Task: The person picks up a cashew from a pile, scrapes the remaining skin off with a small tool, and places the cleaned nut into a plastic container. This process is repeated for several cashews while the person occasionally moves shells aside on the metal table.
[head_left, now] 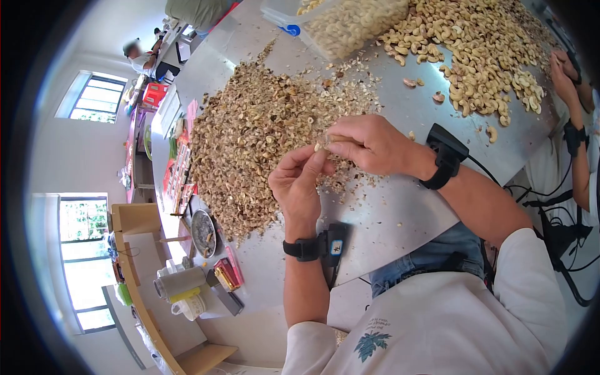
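Both my hands meet over the metal table (pixel 400 206), at the right edge of a large heap of brown shell fragments (pixel 244 131). My left hand (pixel 301 178) pinches a small pale piece (pixel 319 147), which looks like a bit of cashew, between thumb and fingertips. Close against it, my right hand (pixel 369 144) has its thumb and fingers pressed together at the same piece. A black strap device is on each wrist. Beyond my right hand lies a wide pile of cashews (pixel 475 62), with a few loose kernels near it.
A clear plastic box of cashews (pixel 350 28) stands at the table's far side. A metal bowl (pixel 204 233) and small packets (pixel 226 274) lie at the left. Another person's hands (pixel 565 78) are at the right edge; a seated person (pixel 144 59) is far back. Black cables (pixel 550 203) hang at the right.
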A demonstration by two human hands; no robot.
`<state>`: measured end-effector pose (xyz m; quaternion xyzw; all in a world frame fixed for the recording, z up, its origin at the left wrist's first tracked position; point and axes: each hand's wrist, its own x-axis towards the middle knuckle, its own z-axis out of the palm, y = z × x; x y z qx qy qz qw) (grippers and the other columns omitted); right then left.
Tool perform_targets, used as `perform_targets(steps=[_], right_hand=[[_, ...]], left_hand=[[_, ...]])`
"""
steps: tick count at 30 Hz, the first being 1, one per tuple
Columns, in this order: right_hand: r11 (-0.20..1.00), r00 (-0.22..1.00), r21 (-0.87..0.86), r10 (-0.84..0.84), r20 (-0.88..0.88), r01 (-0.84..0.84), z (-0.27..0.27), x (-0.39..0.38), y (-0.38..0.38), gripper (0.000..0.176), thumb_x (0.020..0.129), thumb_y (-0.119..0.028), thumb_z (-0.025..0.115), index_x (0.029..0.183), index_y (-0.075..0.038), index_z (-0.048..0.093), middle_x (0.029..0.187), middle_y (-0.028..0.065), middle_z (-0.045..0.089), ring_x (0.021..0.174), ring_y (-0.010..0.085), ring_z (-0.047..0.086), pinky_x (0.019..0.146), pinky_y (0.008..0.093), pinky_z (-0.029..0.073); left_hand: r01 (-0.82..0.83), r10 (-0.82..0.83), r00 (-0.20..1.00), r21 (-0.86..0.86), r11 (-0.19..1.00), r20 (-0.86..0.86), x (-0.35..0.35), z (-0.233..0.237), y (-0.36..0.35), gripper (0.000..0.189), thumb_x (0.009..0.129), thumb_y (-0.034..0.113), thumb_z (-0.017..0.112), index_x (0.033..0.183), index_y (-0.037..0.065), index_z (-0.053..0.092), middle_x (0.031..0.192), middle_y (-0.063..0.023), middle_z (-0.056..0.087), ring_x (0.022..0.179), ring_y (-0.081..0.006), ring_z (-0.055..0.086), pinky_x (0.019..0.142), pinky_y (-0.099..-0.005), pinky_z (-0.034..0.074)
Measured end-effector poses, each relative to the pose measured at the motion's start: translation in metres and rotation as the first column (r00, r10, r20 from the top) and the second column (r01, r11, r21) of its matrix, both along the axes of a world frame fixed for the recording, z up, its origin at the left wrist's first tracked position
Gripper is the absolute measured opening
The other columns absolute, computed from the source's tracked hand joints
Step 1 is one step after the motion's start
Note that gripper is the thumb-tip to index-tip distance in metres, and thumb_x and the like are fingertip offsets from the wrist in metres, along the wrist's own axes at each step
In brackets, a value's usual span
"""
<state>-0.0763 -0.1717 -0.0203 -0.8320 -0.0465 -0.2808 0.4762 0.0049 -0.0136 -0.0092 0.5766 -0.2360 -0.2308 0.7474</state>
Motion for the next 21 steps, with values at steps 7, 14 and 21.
perform_targets(steps=[7, 14, 21], right_hand=[[0.993, 0.999, -0.117, -0.028, -0.024, 0.025, 0.001, -0.004, 0.004, 0.016, 0.082, -0.017, 0.057, 0.086, -0.002, 0.06, 0.075, 0.0159, 0.057, 0.075, 0.036, 0.058, 0.065, 0.0431, 0.046], [0.996, 1.0, -0.092, 0.023, -0.006, -0.024, 0.001, -0.003, 0.005, 0.012, 0.083, -0.011, 0.058, 0.086, 0.001, 0.055, 0.072, 0.0159, 0.053, 0.068, 0.0354, 0.055, 0.059, 0.0409, 0.043], [0.985, 0.988, -0.09, -0.138, 0.07, 0.144, -0.008, 0.003, -0.001, 0.014, 0.083, -0.012, 0.059, 0.085, 0.001, 0.056, 0.071, 0.0166, 0.052, 0.068, 0.0353, 0.054, 0.059, 0.0409, 0.042]], left_hand=[[-0.051, 0.051, 0.999, 0.001, 0.999, -0.001, 0.0, 0.0, 0.0, 0.011, 0.081, -0.004, 0.064, 0.092, -0.004, 0.063, 0.074, -0.0107, 0.065, 0.064, -0.014, 0.062, 0.06, -0.0239, 0.051], [-0.051, 0.052, 0.997, -0.008, 0.999, 0.056, -0.002, 0.003, -0.001, 0.007, 0.082, -0.006, 0.063, 0.089, -0.003, 0.062, 0.075, -0.0106, 0.065, 0.064, -0.0138, 0.062, 0.061, -0.0238, 0.051], [-0.052, 0.056, 0.982, -0.028, 0.998, 0.181, -0.01, 0.006, -0.001, 0.01, 0.081, -0.01, 0.061, 0.09, -0.005, 0.062, 0.089, -0.0138, 0.063, 0.067, -0.0176, 0.063, 0.061, -0.0281, 0.053]])
